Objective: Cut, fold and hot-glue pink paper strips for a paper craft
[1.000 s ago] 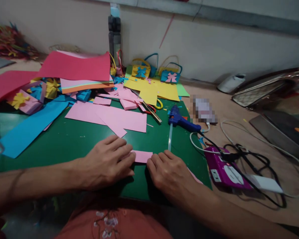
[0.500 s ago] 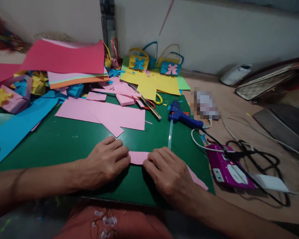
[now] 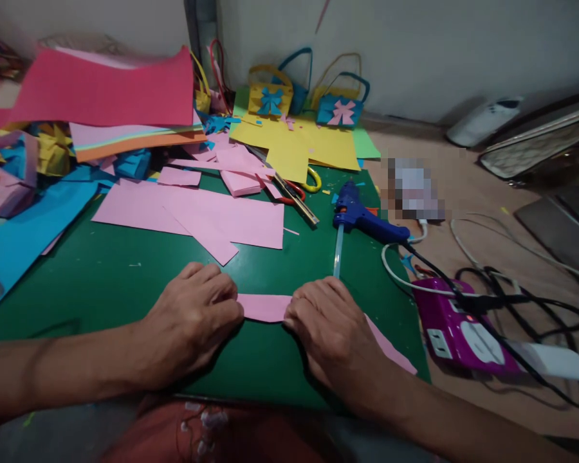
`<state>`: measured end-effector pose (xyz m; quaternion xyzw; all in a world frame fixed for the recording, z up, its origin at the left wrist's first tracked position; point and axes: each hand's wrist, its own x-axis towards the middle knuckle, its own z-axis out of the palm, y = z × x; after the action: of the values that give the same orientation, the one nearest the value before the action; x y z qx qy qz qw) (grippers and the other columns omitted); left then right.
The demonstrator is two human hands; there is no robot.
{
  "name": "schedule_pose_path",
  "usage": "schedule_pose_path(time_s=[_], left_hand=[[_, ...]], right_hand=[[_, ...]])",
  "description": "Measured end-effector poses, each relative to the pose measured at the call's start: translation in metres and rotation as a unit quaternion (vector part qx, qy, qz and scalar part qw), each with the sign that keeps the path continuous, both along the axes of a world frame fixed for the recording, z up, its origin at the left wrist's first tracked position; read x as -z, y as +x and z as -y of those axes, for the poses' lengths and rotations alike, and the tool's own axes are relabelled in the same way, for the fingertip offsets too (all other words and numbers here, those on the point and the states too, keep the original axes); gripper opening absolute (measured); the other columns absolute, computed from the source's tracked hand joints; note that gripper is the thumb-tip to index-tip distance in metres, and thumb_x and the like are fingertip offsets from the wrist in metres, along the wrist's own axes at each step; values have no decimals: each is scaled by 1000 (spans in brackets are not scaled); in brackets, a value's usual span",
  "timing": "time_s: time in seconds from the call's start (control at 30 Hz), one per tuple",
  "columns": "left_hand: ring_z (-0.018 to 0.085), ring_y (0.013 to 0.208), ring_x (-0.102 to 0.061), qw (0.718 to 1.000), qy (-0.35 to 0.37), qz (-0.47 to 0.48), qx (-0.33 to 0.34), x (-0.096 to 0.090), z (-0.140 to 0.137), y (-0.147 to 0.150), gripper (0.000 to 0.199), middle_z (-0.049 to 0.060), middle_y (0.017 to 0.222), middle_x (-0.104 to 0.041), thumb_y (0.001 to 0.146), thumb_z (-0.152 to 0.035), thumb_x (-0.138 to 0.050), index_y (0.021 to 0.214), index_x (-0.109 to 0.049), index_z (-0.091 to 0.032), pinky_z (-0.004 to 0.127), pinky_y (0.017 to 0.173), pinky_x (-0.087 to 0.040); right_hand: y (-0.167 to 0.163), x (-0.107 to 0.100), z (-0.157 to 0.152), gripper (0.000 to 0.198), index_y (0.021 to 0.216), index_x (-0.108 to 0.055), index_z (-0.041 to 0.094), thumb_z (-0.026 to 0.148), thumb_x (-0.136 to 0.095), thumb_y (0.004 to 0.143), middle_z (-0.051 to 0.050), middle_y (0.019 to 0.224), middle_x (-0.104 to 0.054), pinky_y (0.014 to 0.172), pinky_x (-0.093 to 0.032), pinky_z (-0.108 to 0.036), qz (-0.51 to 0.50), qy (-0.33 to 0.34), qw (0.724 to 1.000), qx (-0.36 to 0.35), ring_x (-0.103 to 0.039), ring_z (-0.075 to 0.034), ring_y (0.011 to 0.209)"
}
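Observation:
A narrow pink paper strip (image 3: 264, 307) lies flat on the green cutting mat (image 3: 106, 276), near its front edge. My left hand (image 3: 193, 318) presses down on the strip's left end with curled fingers. My right hand (image 3: 330, 331) presses on the strip further right, and the strip's far end shows past my wrist at the mat's right edge. Only a short stretch of pink shows between the two hands.
A blue glue gun (image 3: 359, 218) with a clear glue stick lies just beyond my right hand. Large pink sheets (image 3: 207, 218), scissors (image 3: 294, 193), yellow paper (image 3: 294, 148) and small paper baskets (image 3: 340, 109) fill the back. A purple power strip (image 3: 463, 331) with cables sits right.
The view has tilted down and drawn closer. Both hands stay on the pink strip, my right hand has slid a little along it, and more of the strip shows behind my wrist.

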<state>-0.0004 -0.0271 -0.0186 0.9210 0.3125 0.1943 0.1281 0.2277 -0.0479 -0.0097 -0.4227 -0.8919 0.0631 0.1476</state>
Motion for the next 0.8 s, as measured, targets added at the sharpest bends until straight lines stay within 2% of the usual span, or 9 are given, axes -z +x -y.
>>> schedule_pose_path(time_s=[0.23, 0.5, 0.8], left_hand=[[16, 71, -47, 1000, -19, 4, -17, 0, 1, 3, 22, 3, 76, -57, 93, -15, -42, 76, -57, -15, 34, 66, -31], [17, 73, -46, 995, -85, 4, -57, -1, 1, 5, 20, 1, 76, -55, 93, -21, -44, 78, -56, -18, 34, 67, -30], [18, 71, -45, 995, -54, -18, -84, -1, 1, 10, 20, 1, 73, -53, 91, -22, -44, 75, -54, -18, 35, 67, -29]], right_hand=[[1, 4, 0, 21, 70, -56, 14, 7, -43, 85, -6, 71, -54, 71, -34, -36, 4, 24, 1000, 2, -45, -17, 71], [-5, 2, -5, 19, 71, -54, 15, 9, -44, 85, -7, 81, -56, 76, -33, -38, -7, -6, 998, 54, -46, -18, 76], [-5, -2, -6, 19, 70, -55, 15, 11, -45, 85, -8, 85, -57, 78, -32, -41, 5, -28, 998, 57, -48, -19, 79]])
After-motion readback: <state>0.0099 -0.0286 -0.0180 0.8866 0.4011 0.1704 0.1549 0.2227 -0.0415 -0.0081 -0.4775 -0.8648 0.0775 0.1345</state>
